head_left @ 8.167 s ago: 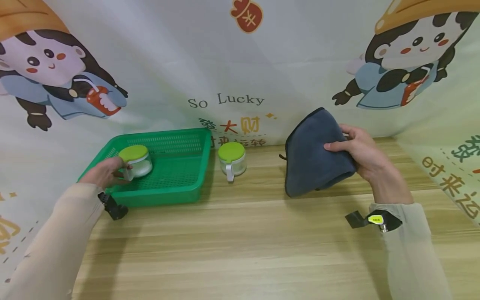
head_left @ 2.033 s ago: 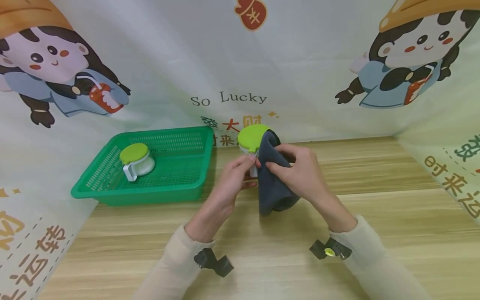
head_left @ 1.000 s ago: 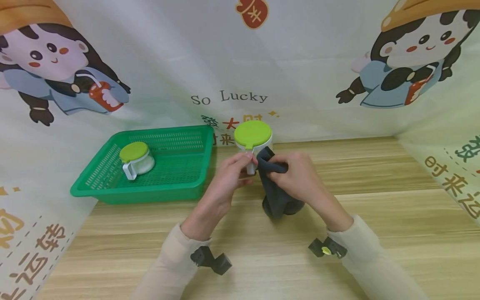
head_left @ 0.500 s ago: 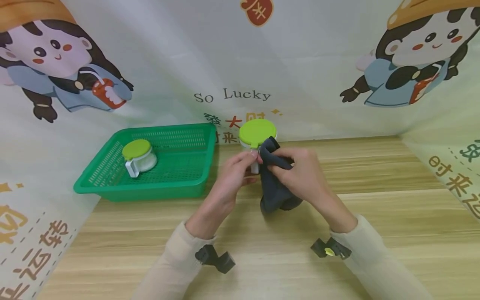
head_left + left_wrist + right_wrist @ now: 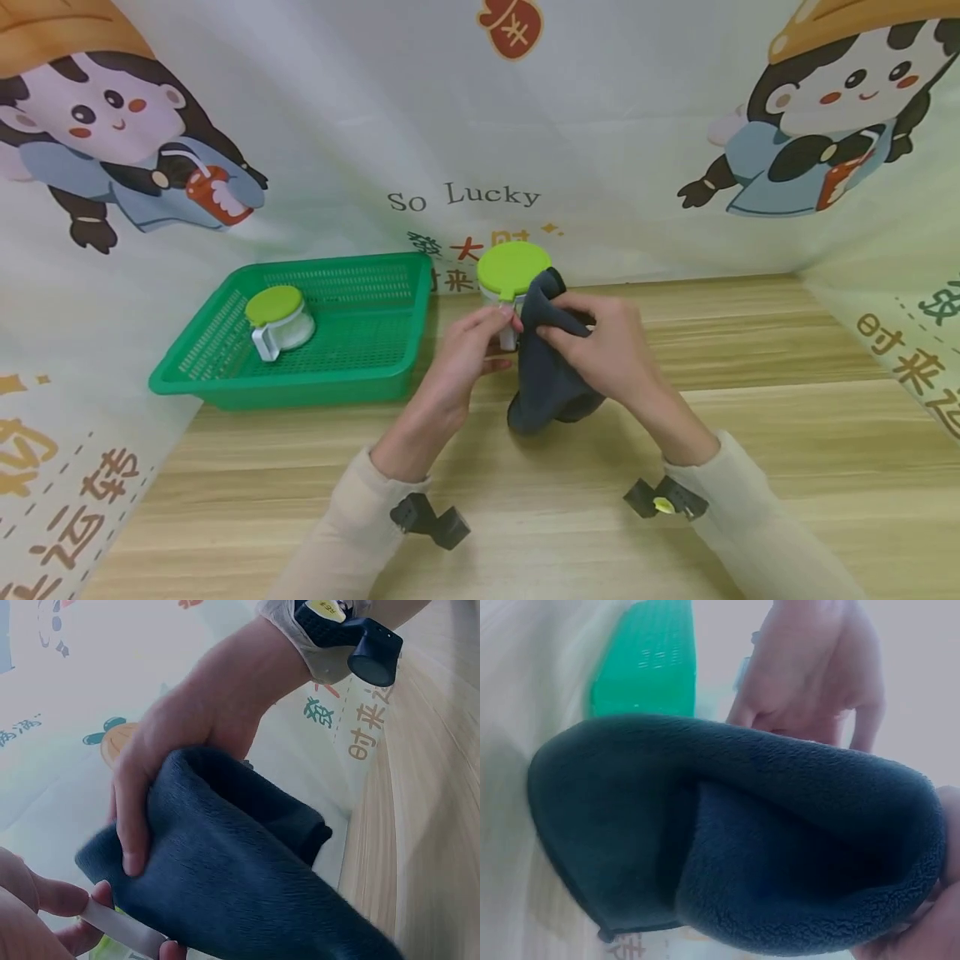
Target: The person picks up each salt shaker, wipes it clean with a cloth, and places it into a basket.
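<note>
My left hand (image 5: 467, 357) pinches the white handle (image 5: 508, 338) of a clear seasoning jar with a green lid (image 5: 513, 265), holding it up near the back wall. In the left wrist view, fingers and thumb grip that handle (image 5: 124, 928). A dark grey-blue cloth (image 5: 551, 379) hangs folded from my right hand (image 5: 613, 343), bunched between thumb and fingers. Its upper fold lies against the jar's right side, covering part of the body. In the right wrist view the cloth (image 5: 607, 817) hides the jar.
A green plastic basket (image 5: 300, 392) stands to the left on the wooden table (image 5: 525, 517). Inside it sits a similar green-lidded jar (image 5: 288, 332). A printed curtain (image 5: 622, 167) closes off the back and sides.
My left hand has left the jar in the basket and lifted the other jar from the table. The right hand has brought the cloth leftward to that jar; lately the cloth shifts slightly there.
</note>
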`<move>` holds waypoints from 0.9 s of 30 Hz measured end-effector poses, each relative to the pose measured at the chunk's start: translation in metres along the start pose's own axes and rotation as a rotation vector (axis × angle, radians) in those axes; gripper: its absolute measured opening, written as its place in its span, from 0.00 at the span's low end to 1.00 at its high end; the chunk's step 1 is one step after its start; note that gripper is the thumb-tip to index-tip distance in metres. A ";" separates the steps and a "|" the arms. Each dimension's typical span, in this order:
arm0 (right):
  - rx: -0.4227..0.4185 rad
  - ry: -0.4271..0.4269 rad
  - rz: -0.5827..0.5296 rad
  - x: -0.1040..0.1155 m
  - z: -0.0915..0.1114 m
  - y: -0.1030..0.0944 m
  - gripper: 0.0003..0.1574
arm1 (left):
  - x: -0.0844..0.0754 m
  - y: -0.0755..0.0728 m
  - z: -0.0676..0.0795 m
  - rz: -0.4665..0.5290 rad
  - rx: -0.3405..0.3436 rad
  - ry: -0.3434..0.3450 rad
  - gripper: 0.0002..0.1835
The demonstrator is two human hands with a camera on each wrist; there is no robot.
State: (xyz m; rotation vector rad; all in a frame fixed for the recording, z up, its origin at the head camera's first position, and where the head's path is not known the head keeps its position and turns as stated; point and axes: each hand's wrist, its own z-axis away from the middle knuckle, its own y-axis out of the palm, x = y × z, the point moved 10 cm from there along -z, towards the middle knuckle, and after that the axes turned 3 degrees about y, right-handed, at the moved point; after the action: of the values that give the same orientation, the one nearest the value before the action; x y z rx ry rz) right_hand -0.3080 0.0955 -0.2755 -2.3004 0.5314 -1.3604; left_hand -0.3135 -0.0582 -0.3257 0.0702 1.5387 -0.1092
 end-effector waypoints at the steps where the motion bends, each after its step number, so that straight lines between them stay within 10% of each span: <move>1: -0.009 -0.007 -0.009 0.001 0.000 -0.002 0.10 | -0.001 0.000 0.000 -0.002 -0.001 0.004 0.15; 12: 0.194 0.060 0.110 -0.013 -0.003 0.016 0.09 | 0.000 0.003 0.000 0.015 0.008 -0.014 0.14; 23: 0.049 0.030 0.022 -0.002 -0.002 -0.004 0.10 | -0.003 0.000 0.002 0.008 0.024 0.021 0.16; 27: 0.114 0.057 0.044 -0.008 -0.002 0.005 0.11 | -0.003 0.000 0.002 0.007 0.030 0.018 0.16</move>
State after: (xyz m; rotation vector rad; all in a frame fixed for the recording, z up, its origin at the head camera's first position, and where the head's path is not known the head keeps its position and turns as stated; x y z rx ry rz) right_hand -0.3136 0.0949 -0.2834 -2.1528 0.5059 -1.4012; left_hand -0.3114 -0.0587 -0.3222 0.1010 1.5548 -0.1260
